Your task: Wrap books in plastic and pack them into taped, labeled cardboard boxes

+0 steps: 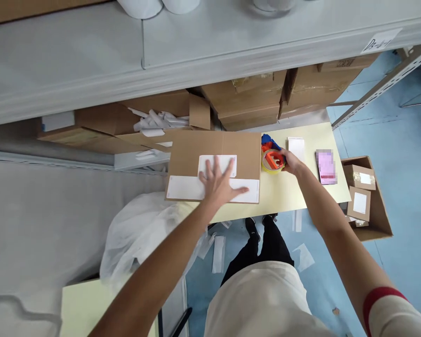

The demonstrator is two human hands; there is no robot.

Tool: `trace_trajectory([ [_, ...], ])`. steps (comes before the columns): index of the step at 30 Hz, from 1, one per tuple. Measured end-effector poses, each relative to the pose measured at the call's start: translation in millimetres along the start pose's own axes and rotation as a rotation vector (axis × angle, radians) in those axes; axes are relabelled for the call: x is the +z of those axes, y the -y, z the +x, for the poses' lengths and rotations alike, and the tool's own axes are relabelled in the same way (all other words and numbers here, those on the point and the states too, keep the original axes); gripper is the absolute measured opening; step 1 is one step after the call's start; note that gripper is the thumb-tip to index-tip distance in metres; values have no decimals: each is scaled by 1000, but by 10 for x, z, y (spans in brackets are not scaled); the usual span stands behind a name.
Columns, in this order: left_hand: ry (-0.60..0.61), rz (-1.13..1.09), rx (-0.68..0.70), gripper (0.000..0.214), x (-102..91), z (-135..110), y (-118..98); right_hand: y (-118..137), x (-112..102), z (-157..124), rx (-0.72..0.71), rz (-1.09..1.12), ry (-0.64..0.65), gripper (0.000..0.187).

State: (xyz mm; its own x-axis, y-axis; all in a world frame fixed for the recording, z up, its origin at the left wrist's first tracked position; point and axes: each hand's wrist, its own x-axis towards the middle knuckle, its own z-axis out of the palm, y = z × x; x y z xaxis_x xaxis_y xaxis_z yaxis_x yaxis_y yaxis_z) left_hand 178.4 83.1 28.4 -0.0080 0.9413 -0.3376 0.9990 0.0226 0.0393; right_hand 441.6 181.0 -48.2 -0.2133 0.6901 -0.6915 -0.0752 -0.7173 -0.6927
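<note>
A flat-topped cardboard box [185, 150] lies on the pale yellow table [287, 192]. White labels run along its near edge and sit at its middle. My left hand [217, 181] presses flat on these labels with fingers spread. At the box's right side, my right hand [292, 162] is closed around a blue and red tape dispenser [274, 160] carrying a roll of tape. Its fingers are partly hidden behind the dispenser. A white pad or stack of labels [296, 147] lies just beyond that hand, with a pink item [326, 166] farther right.
A grey shelf [210, 51] overhangs the table's far side, with large cartons [249, 100] beneath. An open carton of small boxes [379, 220] stands on the floor at right. White plastic sheeting [136, 229] hangs at left. Paper scraps [219, 252] litter the blue floor.
</note>
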Motion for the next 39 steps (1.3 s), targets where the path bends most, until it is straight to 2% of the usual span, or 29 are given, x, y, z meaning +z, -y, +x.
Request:
trace_trajectory([
  [2,51,8,169,117,71,-119,-122,136,-10,74,41,-58,25,39],
  [4,76,7,261,118,100,-162,-196,144,5,89,11,-147,27,45],
  [9,80,3,247,117,92,-137,-220,-138,-4,18,-188,-208,26,74],
  [15,126,19,236,120,92,-143,-268,-539,-89,-189,-295,-221,36,83],
  [19,101,20,221,116,94,-172,-302,-959,-14,-556,-273,-230,11,87],
  [24,74,-32,187,113,116,-226,-356,-1740,61,-1323,-141,-282,75,93],
  [27,74,-50,152,114,122,-253,-391,-2013,2,-1672,-166,-402,83,91],
  [29,82,-54,143,115,121,-265,-406,-1959,-25,-1706,-221,-546,100,89],
  [31,80,-59,146,114,122,-274,-415,-1744,29,-1592,-269,-761,139,86],
  [33,67,-73,157,114,128,-277,-417,-1474,185,-1430,-312,-1007,188,76],
  [35,45,-107,175,114,136,-267,-402,-1252,379,-1352,-343,-1179,290,65],
  [37,31,-172,198,111,137,-239,-351,-1115,498,-1437,-354,-1227,281,65],
  [39,18,-301,211,101,129,-208,-252,-1040,468,-1672,-349,-1194,212,67],
])
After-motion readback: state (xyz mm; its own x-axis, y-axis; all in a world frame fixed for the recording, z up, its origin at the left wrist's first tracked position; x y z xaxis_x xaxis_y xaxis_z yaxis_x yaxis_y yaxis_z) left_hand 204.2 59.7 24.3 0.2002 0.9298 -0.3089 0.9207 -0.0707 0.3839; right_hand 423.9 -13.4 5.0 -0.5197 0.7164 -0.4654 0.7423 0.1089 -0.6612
